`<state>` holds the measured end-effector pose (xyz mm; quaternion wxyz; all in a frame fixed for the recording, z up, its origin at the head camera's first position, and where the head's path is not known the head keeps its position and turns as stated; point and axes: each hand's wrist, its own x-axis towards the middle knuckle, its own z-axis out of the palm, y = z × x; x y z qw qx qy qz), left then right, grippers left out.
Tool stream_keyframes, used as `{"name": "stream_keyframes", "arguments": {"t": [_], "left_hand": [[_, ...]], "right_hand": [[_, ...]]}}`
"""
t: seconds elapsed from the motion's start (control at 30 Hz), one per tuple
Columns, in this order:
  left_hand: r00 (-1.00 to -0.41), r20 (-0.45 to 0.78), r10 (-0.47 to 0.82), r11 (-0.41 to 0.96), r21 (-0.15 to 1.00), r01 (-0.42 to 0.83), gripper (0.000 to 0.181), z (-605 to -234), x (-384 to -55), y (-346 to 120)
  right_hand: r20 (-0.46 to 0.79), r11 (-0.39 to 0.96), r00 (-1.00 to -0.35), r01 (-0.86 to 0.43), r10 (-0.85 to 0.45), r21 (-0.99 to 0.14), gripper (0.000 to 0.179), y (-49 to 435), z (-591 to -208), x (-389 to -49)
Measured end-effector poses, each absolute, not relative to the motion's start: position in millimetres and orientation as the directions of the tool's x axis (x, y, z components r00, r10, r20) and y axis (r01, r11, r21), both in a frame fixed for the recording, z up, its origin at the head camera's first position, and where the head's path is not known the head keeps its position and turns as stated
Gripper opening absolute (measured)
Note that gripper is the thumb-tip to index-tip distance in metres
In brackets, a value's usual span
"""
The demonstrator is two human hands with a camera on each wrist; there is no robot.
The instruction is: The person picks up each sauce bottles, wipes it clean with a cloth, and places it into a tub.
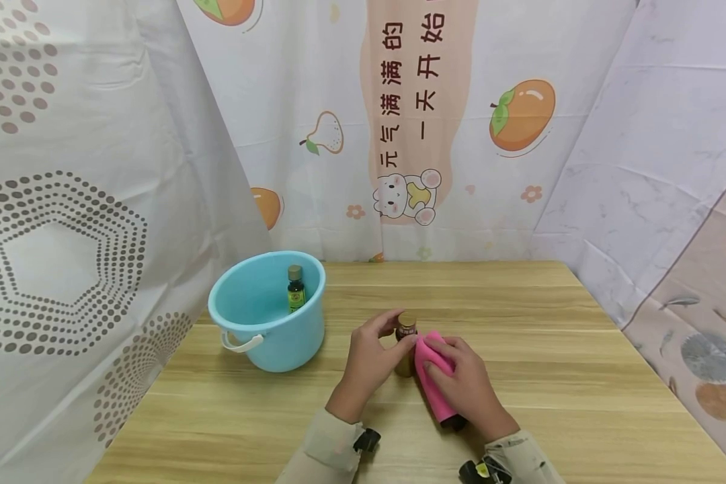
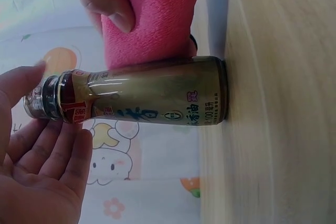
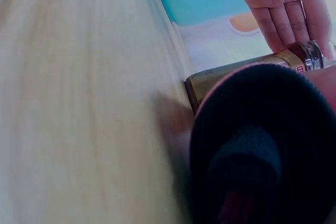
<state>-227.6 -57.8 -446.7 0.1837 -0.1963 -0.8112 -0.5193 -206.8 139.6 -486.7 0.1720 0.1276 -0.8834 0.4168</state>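
A small sesame oil bottle (image 2: 157,95) stands upright on the table, with a gold label and lidded neck. My left hand (image 1: 370,356) holds its neck, thumb on one side and fingertips on the other. Beside the bottle, my right hand (image 1: 462,380) grips a pink fuzzy roll (image 1: 433,383), fingers curled over it. The roll's upper part touches the bottle's side in the left wrist view. Its near end (image 3: 252,108) is dark, round and hollow in the right wrist view; what lies inside is too dark to tell.
A light blue bucket (image 1: 268,346) with a white handle (image 1: 240,344) stands at the left. In it is a dark bottle (image 1: 295,289) with a green-yellow label. Behind the wooden table (image 1: 556,376) hang printed curtains (image 1: 496,222).
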Motion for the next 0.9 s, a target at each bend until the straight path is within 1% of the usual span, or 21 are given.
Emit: {"name": "stream_keyframes", "arguments": {"t": [0.23,0.4,0.63,0.9], "left_hand": [[-0.854,0.508,0.112,0.393,0.767,0.508,0.042,-447.6,-228.4,-58.4],[-0.861,0.498,0.105,0.388,0.776,0.497,0.042,-448.1,-228.2,-58.6],[-0.852,0.514,0.1,0.358,0.78,0.513,0.04,-448.5,-227.5,-58.8],[-0.841,0.533,0.088,0.327,0.782,0.53,0.041,-447.0,-226.2,-58.0]], "right_hand": [[0.318,0.652,-0.943,-0.301,-0.096,-0.695,0.042,139.8,-484.8,-206.7],[0.313,0.673,-0.945,-0.295,-0.098,-0.678,0.042,139.6,-484.9,-206.6],[0.387,0.665,-0.918,-0.342,-0.085,-0.665,0.041,138.2,-485.7,-205.0],[0.515,0.633,-0.855,-0.436,-0.068,-0.64,0.041,138.3,-486.3,-204.7]]}}
